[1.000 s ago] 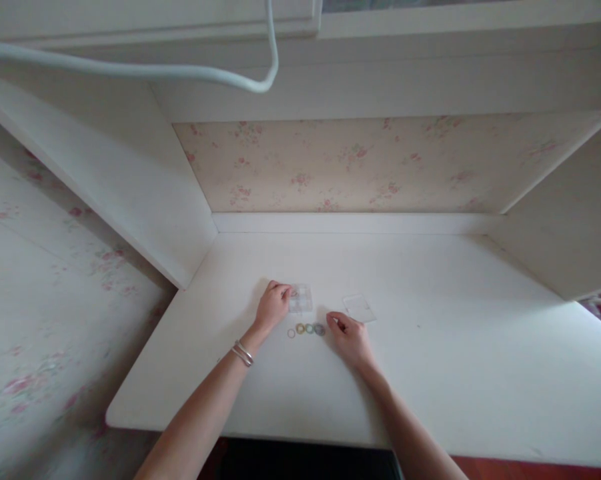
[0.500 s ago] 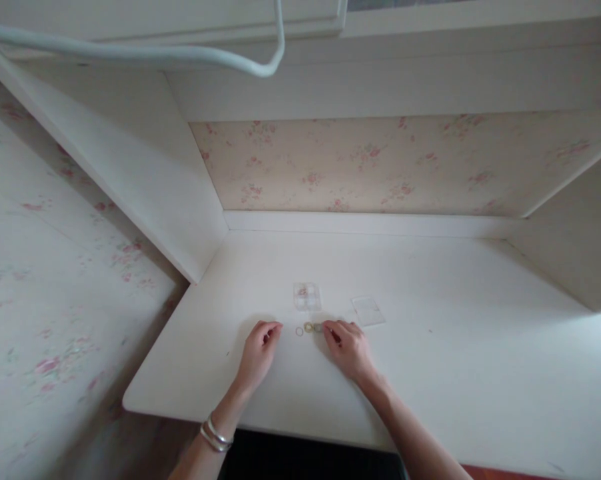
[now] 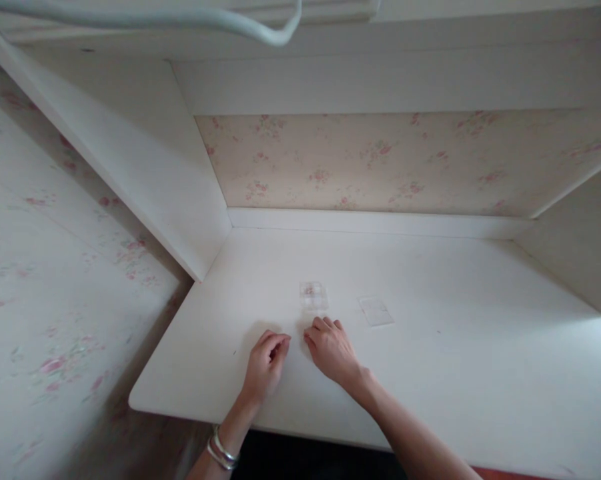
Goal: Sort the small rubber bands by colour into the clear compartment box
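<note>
My left hand (image 3: 266, 365) rests on the white desk with thumb and fingertips pinched together; anything between them is too small to make out. My right hand (image 3: 333, 348) is just right of it, fingers curled down to the desk and closed, its fingertips hidden. The small rings seen earlier at this spot are covered by my right hand. Just beyond the fingers lies a small clear divided box (image 3: 313, 296), with tiny reddish pieces in its far left compartment. A flat clear lid (image 3: 376, 311) lies to the right of the box, apart from both hands.
The white desk (image 3: 470, 380) has a back ledge and side panels (image 3: 130, 153). A pale curved tube (image 3: 220, 19) crosses the upper left, above the desk. Tiny dark specks mark the desktop, and flowered wallpaper covers the walls.
My right hand has moved left over the rings, which are now out of sight. My left hand stays pinched in nearly the same place. The view has shifted slightly.
</note>
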### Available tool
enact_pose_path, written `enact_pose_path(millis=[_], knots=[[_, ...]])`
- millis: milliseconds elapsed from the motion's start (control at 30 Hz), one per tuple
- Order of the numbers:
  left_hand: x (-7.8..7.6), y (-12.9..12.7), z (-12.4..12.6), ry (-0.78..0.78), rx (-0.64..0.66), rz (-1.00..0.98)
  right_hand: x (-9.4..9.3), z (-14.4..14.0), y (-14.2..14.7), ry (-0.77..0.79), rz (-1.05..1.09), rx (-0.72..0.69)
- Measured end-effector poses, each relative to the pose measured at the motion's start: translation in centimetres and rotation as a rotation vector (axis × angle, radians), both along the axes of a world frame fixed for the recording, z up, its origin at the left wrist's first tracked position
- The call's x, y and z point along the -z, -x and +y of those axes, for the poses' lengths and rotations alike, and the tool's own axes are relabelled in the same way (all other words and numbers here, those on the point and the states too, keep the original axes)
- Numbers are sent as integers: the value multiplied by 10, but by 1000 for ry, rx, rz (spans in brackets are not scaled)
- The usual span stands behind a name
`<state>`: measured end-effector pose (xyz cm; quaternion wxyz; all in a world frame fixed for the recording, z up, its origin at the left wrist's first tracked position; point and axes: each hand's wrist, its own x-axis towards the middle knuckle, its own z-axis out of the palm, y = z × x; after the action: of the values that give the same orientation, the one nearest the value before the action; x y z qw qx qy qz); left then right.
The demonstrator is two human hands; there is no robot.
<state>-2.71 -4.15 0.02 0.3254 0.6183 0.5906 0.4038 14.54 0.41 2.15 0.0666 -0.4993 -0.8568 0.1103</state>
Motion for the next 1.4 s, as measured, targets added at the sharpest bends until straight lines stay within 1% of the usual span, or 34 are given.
enact_pose_path(millis=[100,267,333,400,567,700,833,1000,1167,1300,1400], knots=[[2,1,0,8,22,7,1,-1,5,14,-35,-5],[4,2,0,-17,27,17,-1,-3,14,-13,-134,-62],[3,2,-1,-14,17,14,-5,-1,14,-6,-116,-89],[2,2,-1,0,13,16,-10,4,12,-5,-72,-85],[0,1,-2,14,10,44,-22,32,0,-11,36,55],[0,1,-2,-6,11,52,-26,60,-10,-32,45,142],[-1,2,-3,-11,20,54,-24,79,-8,-67,33,140],[-2,2,-4,-21,23,62,-19,92,1,-32,-44,110],[-1,3,-4,-19,28,61,-15,93,-7,-54,-21,138],[0,4,-3,-26,42,68,-10,83,-24,-84,9,173],[2,3,-3,-27,48,76,-2,73,-36,-62,-2,172]])
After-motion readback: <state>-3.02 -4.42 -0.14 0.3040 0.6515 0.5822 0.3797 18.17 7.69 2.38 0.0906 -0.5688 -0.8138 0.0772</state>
